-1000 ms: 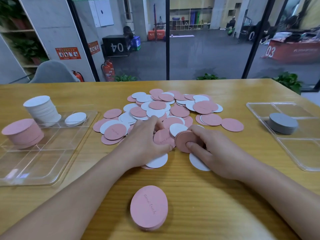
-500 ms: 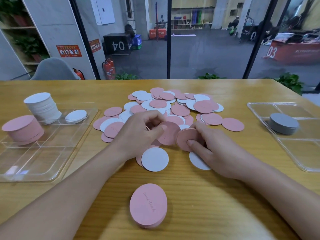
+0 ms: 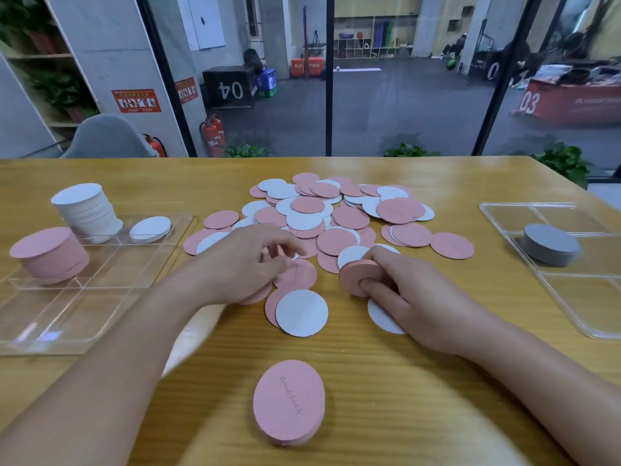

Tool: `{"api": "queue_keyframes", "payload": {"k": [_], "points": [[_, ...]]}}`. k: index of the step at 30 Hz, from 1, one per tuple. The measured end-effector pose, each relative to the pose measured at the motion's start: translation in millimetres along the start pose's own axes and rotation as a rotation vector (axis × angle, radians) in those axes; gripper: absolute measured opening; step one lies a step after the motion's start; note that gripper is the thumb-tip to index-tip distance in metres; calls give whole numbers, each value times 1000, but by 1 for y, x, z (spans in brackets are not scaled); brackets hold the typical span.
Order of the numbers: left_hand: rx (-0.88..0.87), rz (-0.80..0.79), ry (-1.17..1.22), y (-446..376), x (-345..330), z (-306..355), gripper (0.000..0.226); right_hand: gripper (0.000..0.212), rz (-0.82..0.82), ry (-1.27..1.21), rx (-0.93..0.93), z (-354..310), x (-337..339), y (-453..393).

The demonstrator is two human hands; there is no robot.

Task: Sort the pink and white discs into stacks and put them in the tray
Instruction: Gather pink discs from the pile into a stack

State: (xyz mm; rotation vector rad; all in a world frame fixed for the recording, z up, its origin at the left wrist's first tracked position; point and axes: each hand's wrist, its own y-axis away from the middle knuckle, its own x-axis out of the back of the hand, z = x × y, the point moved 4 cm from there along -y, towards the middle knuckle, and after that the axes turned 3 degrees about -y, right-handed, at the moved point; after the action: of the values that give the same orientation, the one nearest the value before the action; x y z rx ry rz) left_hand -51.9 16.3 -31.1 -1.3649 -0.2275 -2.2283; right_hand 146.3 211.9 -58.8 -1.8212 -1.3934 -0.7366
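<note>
The right hand (image 3: 413, 294) grips a small pink stack (image 3: 358, 275) at the near edge of the loose disc pile (image 3: 336, 216) mid-desk. The left hand (image 3: 242, 264), fingers curled, pinches at a pink disc (image 3: 297, 275) beside it. The left tray (image 3: 100, 284) holds a pink stack (image 3: 48, 255) and a white stack (image 3: 85, 211).

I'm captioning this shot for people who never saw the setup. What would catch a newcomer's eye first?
The scattered heap of round pink and white discs across the middle of the wooden table, with both hands working at its near edge: the right hand holds a small pink stack, the left hand fingers a loose pink disc. Next, the tall white stack and pink stack in the clear tray at left.
</note>
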Motion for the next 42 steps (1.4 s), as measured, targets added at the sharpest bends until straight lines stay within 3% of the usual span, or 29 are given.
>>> {"api": "queue_keyframes", "payload": {"k": [3,9,17,23,26,32,42], "points": [[55,-97,-97,6,7,-18,25,18,0,-19,3,2,0,0],[64,-278,-128,9,-3,-13,42,19,-7,-27,11,1,1,1],[66,-322,-207,6,-14,2,53,20,1,-31,1,1,1,1],[71,-202,-84,2,-19,11,48,19,11,-33,-2,1,2,0],[98,-61,-53,1,-14,11,48,20,14,-24,-9,1,1,1],[122,214,167,-3,-6,5,7,20,14,-39,-21,1,1,1],[-87,83,329,2,-14,28,16,9,54,-105,-46,2,0,3]]}}
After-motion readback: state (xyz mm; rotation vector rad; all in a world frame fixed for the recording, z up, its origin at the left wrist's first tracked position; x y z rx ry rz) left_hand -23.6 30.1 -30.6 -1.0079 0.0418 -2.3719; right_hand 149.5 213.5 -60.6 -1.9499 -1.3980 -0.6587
